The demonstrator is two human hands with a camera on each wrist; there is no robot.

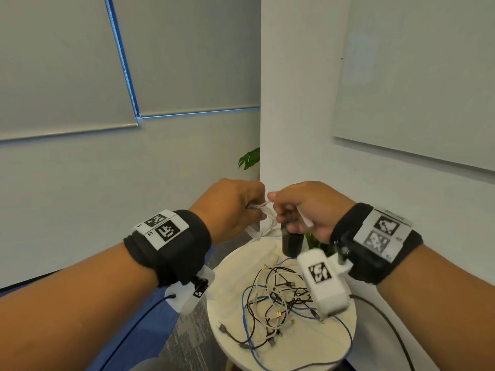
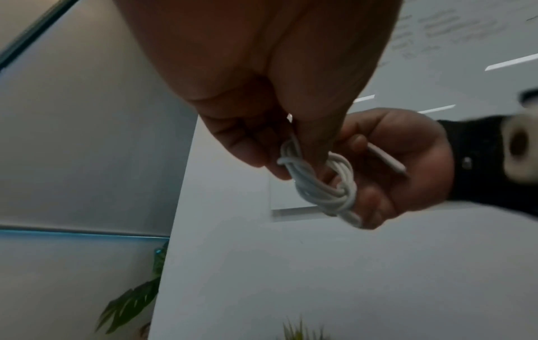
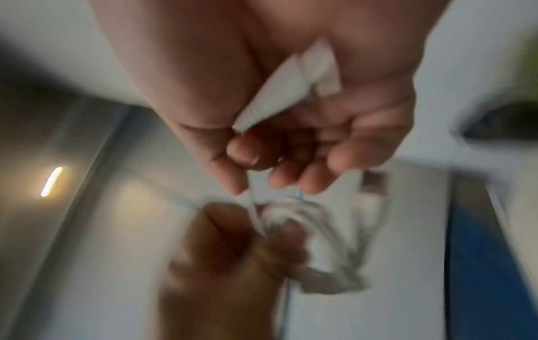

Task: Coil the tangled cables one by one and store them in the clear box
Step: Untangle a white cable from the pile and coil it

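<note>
A white cable (image 1: 263,224) is wound into a small coil and held in the air between both hands. My left hand (image 1: 254,210) pinches the coil (image 2: 320,184) at its top with thumb and fingers. Close to the right of it, my right hand (image 1: 278,210) pinches a loose strand (image 3: 253,207) that runs to the coil, and the cable's white plug end (image 2: 387,158) lies across its palm. Below the hands, a tangle of black, white and blue cables (image 1: 278,303) lies on a round white table (image 1: 230,306). No clear box shows in any view.
A dark cylinder (image 1: 292,243) stands at the table's far edge under my right hand, with green leaves beside it. A white pillar and a whiteboard (image 1: 415,89) are straight ahead. The right wrist view is blurred. Blue and grey floor surrounds the table.
</note>
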